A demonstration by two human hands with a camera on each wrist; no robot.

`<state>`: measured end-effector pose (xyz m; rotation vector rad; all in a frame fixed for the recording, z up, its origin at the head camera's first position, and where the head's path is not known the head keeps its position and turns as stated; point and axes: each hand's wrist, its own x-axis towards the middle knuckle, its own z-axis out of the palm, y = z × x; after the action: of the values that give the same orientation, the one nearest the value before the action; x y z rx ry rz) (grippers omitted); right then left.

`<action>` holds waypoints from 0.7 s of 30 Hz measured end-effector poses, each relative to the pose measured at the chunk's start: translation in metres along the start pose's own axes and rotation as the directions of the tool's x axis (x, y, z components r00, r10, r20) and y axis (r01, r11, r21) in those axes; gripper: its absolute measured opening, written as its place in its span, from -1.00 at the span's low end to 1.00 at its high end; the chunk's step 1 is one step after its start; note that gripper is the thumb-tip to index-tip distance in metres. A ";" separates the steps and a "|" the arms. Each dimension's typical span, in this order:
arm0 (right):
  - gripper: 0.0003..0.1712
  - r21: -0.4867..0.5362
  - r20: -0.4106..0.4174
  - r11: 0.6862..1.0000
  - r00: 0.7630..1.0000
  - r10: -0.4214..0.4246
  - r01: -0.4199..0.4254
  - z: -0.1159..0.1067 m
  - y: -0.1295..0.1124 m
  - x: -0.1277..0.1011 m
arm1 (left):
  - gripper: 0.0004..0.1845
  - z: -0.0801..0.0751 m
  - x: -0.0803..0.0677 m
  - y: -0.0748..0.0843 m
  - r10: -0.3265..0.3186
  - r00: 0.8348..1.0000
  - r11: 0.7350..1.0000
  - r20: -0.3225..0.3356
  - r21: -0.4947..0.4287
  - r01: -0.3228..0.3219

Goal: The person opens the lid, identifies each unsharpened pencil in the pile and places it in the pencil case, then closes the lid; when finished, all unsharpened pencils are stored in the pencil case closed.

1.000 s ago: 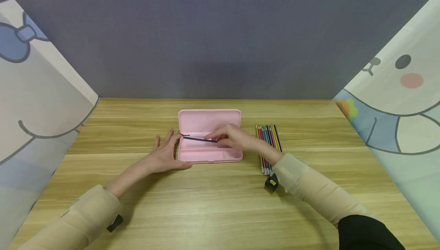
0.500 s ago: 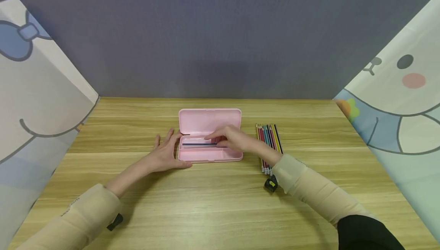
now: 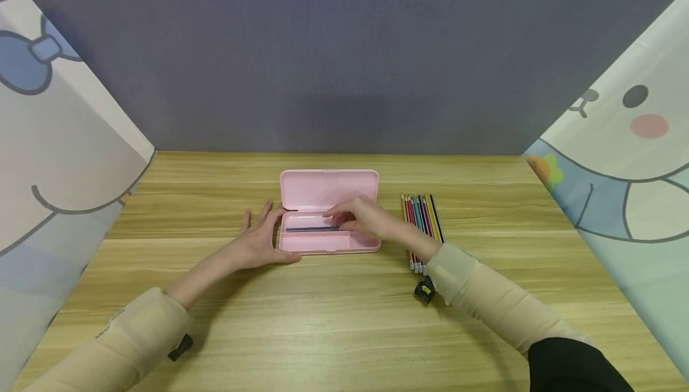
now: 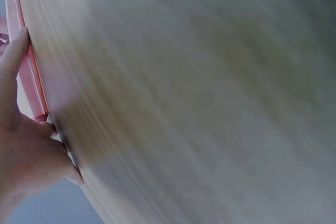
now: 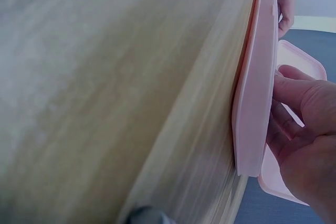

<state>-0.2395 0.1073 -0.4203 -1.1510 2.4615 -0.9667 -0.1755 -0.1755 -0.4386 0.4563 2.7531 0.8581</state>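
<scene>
A pink pencil case (image 3: 314,243) lies with its lid raised on the wooden table, in front of me. My left hand (image 3: 255,248) holds its left end, thumb along the front edge and index finger at the back corner. Inside the rear compartment, a dark pencil (image 3: 309,229) lies lengthwise, close to the divider. Above its right end is my right hand (image 3: 366,215), thumb and fingers bent down around the pencil; the fingertips' contact is partly hidden. In the right wrist view the case's front wall (image 5: 257,93) hides the pencil.
Several pencils (image 3: 422,218) in different colours lie side by side to the right of the case, partly under the right forearm. A small black object (image 3: 424,289) is by the right sleeve. A grey panel (image 3: 344,69) rises behind the table.
The pencil has gone from slanted to level and moved toward the divider in the case. My right hand has shifted very slightly right; my left hand has stayed put.
</scene>
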 end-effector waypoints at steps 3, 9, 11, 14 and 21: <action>-0.55 0.013 -0.001 1.000 1.000 0.006 -0.006 0.000 0.000 0.000 | 0.09 0.000 0.000 0.001 0.002 1.000 1.000 -0.001 -0.002 -0.002; -0.56 0.069 0.000 0.998 1.000 0.008 -0.008 -0.001 0.000 -0.002 | 0.08 0.000 -0.001 0.001 0.001 1.000 1.000 0.000 0.000 -0.001; -0.56 0.096 0.004 0.995 1.000 0.010 -0.010 -0.002 0.000 -0.003 | 0.09 0.000 -0.001 0.001 0.004 1.000 1.000 -0.002 0.000 -0.004; -0.57 0.135 0.008 0.991 1.000 0.017 -0.017 -0.005 0.001 -0.005 | 0.09 0.000 -0.001 0.001 0.010 1.000 1.000 -0.006 -0.003 -0.010; -0.61 0.157 -0.035 0.987 0.999 0.022 -0.017 -0.019 -0.002 -0.013 | 0.08 0.001 0.000 -0.001 0.004 1.000 1.000 -0.004 -0.003 -0.004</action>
<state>-0.2390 0.1246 -0.4059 -1.0648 2.3706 -1.1626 -0.1750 -0.1758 -0.4393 0.4599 2.7548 0.8643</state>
